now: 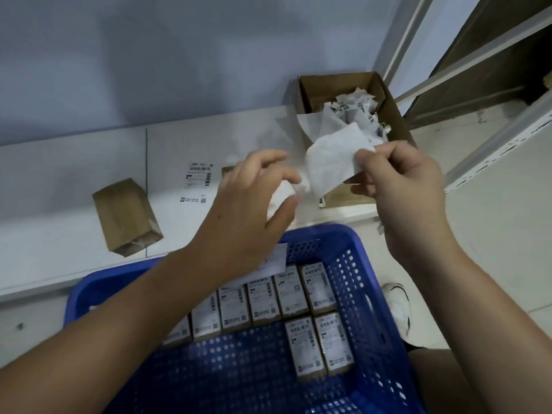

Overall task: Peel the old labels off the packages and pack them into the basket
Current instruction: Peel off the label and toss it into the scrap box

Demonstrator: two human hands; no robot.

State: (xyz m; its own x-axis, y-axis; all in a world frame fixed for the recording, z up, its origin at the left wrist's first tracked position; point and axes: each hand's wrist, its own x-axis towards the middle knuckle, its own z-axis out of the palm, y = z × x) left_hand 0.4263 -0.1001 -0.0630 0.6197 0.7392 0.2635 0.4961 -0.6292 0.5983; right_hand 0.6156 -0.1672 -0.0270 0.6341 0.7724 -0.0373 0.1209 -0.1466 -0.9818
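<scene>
No wording or number is showing clearly enough to read. Printed labels with barcodes and square codes are sitting on the packages in the blue basket, their print blurred. A loose label sheet with barcodes and a square code is lying on the bench, also too small to make out
</scene>
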